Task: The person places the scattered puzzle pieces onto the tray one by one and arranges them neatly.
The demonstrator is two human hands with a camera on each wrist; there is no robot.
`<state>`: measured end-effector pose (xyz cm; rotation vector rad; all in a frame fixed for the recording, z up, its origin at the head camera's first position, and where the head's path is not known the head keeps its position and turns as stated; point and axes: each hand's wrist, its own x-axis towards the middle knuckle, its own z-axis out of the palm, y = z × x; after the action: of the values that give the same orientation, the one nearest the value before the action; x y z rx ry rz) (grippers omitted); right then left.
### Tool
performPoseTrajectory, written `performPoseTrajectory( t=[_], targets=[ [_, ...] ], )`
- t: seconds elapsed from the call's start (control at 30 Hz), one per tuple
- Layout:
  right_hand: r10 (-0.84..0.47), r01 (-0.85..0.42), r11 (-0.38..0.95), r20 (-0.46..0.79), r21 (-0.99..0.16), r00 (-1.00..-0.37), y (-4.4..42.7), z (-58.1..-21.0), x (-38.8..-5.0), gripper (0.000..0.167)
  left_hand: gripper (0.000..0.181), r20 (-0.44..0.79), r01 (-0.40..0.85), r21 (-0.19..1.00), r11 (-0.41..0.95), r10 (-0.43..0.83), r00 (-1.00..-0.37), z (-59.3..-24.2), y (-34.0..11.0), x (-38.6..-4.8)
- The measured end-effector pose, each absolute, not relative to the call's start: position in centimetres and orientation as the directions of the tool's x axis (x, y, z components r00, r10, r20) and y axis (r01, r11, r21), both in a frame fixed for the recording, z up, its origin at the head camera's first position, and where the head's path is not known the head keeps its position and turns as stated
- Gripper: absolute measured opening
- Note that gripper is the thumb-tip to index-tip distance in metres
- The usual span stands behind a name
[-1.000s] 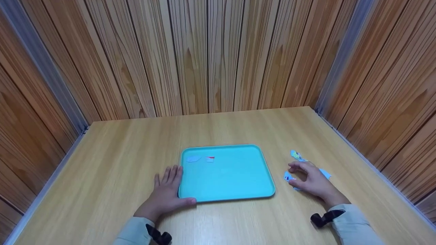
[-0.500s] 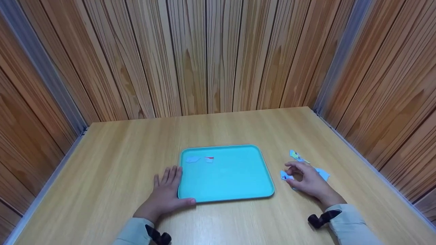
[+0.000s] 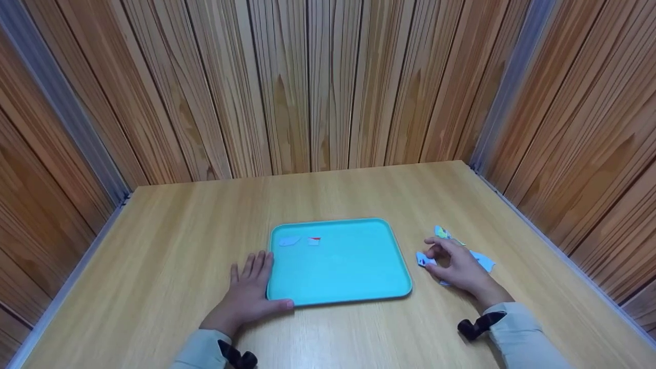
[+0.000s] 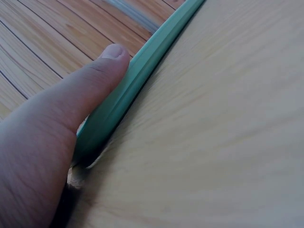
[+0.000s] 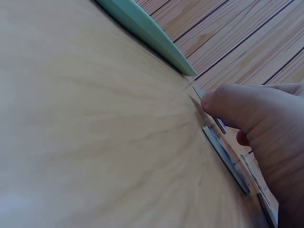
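Note:
My right hand (image 3: pixel 455 264) pinches a small flat blue puzzle piece (image 3: pixel 423 259) between thumb and fingers, right of the turquoise tray (image 3: pixel 353 266). In the right wrist view the held piece is slightly above the table, partly behind the thumb. Other puzzle pieces lie under and behind this hand: a blue and yellow piece (image 3: pixel 442 232), a light blue piece (image 3: pixel 483 260) and one seen edge-on (image 5: pixel 225 161). My left hand (image 3: pixel 247 289) rests at the tray's left front corner, fingers straight along its left side, thumb on the front rim (image 4: pixel 137 80).
Two pieces lie near the tray's back left: a pale blue piece (image 3: pixel 290 241) and a piece with a red edge (image 3: pixel 314 242). The wooden table (image 3: pixel 338 338) is bordered by wood-panelled walls (image 3: pixel 328 102) at the back and sides.
My right hand has moved a little left toward the tray, bringing the pinched puzzle piece with it and away from the others. My left hand stays at the tray corner.

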<state>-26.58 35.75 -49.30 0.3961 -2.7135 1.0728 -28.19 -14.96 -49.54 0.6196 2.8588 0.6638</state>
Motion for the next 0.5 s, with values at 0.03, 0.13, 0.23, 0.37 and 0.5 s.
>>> performPoseTrajectory(
  t=[0.03, 0.13, 0.23, 0.37, 0.5],
  targets=[
    [-0.173, -0.317, 0.705, 0.279, -0.634, -0.945, 35.7, -49.3, -26.7, 0.052, 0.127, -0.044, 0.36, 0.449, 0.818, 0.423, -0.905, -49.6, -15.0, -28.2],
    [-0.171, -0.316, 0.704, 0.28, -0.636, -0.945, 35.3, -49.1, -27.0, 0.052, 0.128, -0.045, 0.359, 0.445, 0.82, 0.421, -0.906, -49.6, -15.1, -28.3],
    [-0.17, -0.319, 0.691, 0.284, -0.649, -0.944, 34.9, -49.1, -27.5, 0.053, 0.127, -0.042, 0.361, 0.448, 0.818, 0.423, -0.905, -49.6, -15.1, -28.3],
    [-0.179, -0.348, 0.675, 0.313, -0.65, -0.933, 34.2, -49.0, -28.1, 0.053, 0.126, -0.038, 0.362, 0.453, 0.815, 0.423, -0.905, -49.6, -15.1, -28.4],
    [-0.204, -0.403, 0.671, 0.367, -0.622, -0.907, 33.6, -48.9, -28.7, 0.052, 0.126, -0.035, 0.364, 0.456, 0.812, 0.425, -0.904, -49.6, -15.0, -28.3]
  ],
)
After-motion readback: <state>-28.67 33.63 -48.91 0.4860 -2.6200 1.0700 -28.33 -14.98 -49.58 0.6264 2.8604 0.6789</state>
